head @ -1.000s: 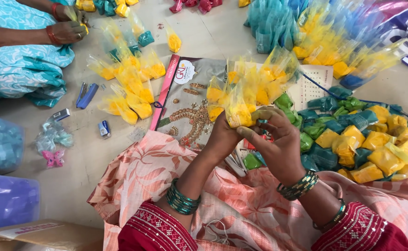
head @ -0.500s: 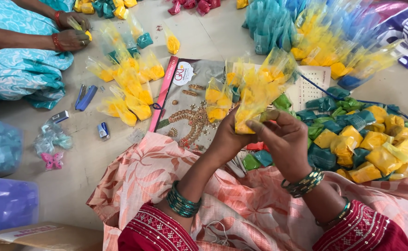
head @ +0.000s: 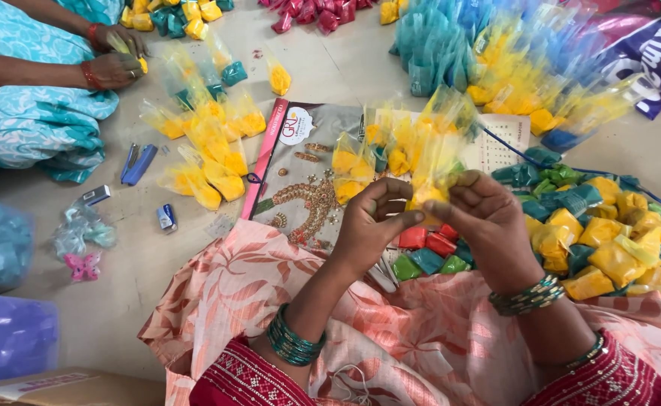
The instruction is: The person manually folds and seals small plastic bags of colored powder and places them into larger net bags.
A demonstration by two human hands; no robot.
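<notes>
Yellow powder packet (head: 428,197), in clear plastic, held up between both hands above the lap, over the lower edge of a printed catalogue (head: 300,180) lying on the floor. Left hand (head: 368,222) pinches the packet's left side with thumb and fingertips closed on it; right hand (head: 484,218) grips its right side the same way, fingers curled. Green bangles on both wrists. Just below the hands, small red, green and blue packets (head: 432,252). To the right, a heap of yellow and teal packets (head: 601,233). Left on the floor: blue stapler (head: 138,163), filled yellow bags (head: 210,146). Top left, another person's hands (head: 112,60) hold a packet.
</notes>
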